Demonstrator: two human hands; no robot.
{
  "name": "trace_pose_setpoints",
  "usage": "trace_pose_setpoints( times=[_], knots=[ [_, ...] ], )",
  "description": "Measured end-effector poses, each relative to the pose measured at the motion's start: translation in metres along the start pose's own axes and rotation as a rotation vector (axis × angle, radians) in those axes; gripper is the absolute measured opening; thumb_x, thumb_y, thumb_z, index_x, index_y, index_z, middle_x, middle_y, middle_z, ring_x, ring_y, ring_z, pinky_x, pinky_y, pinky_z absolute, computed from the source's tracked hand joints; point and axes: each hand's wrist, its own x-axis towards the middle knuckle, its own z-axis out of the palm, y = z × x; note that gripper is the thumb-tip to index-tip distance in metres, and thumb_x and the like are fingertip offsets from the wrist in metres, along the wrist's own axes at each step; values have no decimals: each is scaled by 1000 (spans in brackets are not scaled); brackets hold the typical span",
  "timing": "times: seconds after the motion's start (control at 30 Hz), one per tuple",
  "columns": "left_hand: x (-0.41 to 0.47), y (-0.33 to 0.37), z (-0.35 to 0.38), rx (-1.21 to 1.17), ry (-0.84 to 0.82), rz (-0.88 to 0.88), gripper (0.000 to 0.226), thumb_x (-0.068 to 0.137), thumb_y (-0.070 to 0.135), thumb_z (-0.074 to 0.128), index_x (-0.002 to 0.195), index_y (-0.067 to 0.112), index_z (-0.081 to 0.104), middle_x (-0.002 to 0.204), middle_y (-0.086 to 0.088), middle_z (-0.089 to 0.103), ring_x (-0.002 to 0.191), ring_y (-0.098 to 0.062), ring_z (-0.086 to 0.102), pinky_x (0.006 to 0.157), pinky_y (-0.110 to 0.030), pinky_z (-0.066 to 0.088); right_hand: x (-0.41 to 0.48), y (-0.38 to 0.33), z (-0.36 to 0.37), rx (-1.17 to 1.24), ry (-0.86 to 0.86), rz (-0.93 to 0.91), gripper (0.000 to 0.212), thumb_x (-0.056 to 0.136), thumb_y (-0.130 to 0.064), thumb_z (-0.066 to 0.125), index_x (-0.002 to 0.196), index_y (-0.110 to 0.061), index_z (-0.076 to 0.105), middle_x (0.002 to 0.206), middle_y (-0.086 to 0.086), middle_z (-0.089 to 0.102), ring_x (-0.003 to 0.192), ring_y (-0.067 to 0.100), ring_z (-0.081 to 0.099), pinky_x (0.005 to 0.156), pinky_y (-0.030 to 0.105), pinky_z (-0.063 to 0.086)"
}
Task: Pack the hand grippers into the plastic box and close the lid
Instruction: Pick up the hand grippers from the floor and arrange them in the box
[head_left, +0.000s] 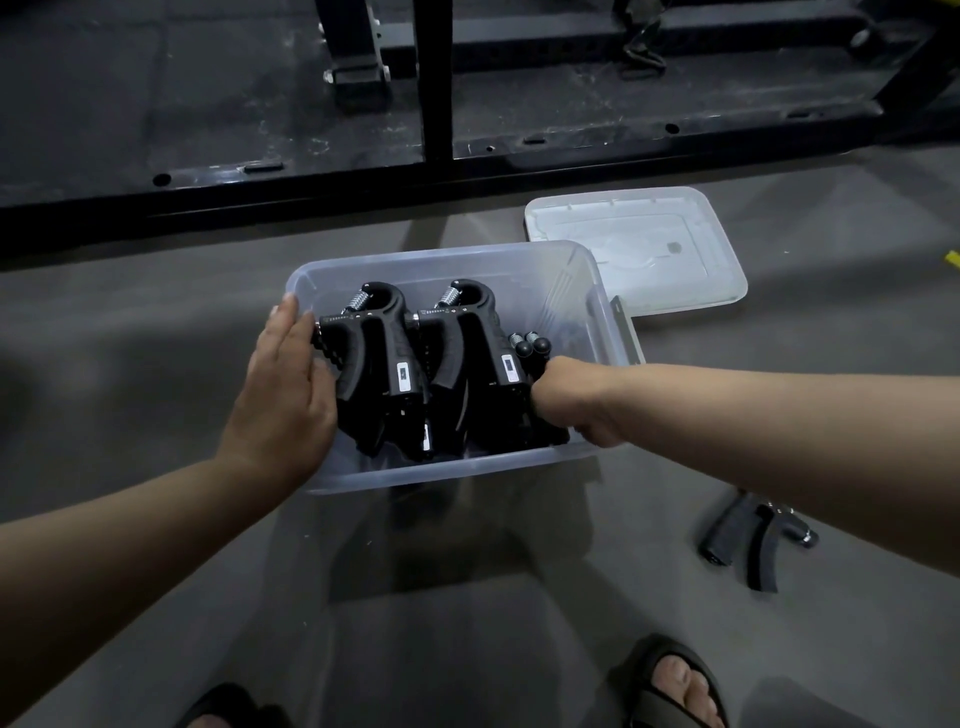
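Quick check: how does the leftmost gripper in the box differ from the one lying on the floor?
The leftmost gripper lies inside the plastic box; the floor gripper lies outside, right of it. The left hand rests on the leftmost gripper; nothing touches the floor gripper. The leftmost gripper's spring end points away from the person; the floor gripper's points right. Both are black with a metal spring.

Black hand grippers (410, 364), clear plastic box (587, 291)
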Motion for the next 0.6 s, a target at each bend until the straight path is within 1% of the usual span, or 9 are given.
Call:
trace_pose_setpoints(
  times=[0.03,0.1,0.23,0.3,0.37,0.43,0.5,0.53,0.6],
  knots=[
    [0,0,0,-2,0,-2,51,99,13,37,149,8,29,161,-5,14,148,-15,9,119,-29,8,0,1,-2,-48,-9,4,18,89,-3,38,82,-9,53,75,6,46,61,18,37,49,18,30],
    [1,-1,0,-4,1,-7,51,99,13,37,150,9,29,161,-4,14,148,-15,9,119,-30,8,3,6,-7,-165,-29,-18,22,87,-2,35,87,-6,57,84,11,48,68,23,40,57,20,31],
    [0,-2,1,-1,3,-4,51,99,13,37,150,9,29,161,-5,14,148,-16,9,120,-31,8,3,7,-11,-342,-89,-75,27,89,0,34,93,-4,60,88,15,50,73,26,45,55,26,35],
    [0,-2,0,0,-1,-1,51,99,13,37,149,8,29,161,-5,14,148,-16,9,120,-32,8,-3,2,-6,-449,-108,-142,24,94,-5,40,104,-4,63,95,15,55,82,31,50,67,30,40],
    [0,-2,1,1,-7,2,50,100,14,36,149,8,29,161,-5,14,148,-16,9,120,-32,8,-8,2,-4,-492,-52,-239,26,95,-8,43,111,-3,62,107,17,61,98,35,59,78,32,45],
    [0,-2,0,-1,-3,3,50,100,15,36,149,9,29,161,-4,14,148,-16,9,118,-30,8,-11,7,-13,-441,94,-407,25,90,-8,45,107,-6,63,115,16,65,107,33,61,87,34,50],
    [0,-2,-2,0,1,14,49,101,14,36,149,9,29,161,-5,14,148,-16,9,116,-27,8,-15,21,-33,-275,246,-562,30,87,-5,47,107,-13,68,114,7,69,105,23,63,93,33,50],
    [0,-1,-1,-1,-1,18,49,100,13,35,149,9,29,161,-7,14,148,-17,9,115,-26,7,-17,32,-43,-161,322,-613,31,86,-3,48,105,-16,70,112,5,68,102,18,64,92,32,51],
    [1,2,0,-24,13,5,47,100,10,35,147,10,30,160,-13,13,148,-22,9,115,-26,7,-19,60,-57,45,486,-663,30,84,0,49,97,-18,69,106,2,64,90,8,62,87,24,50]
  ],
)
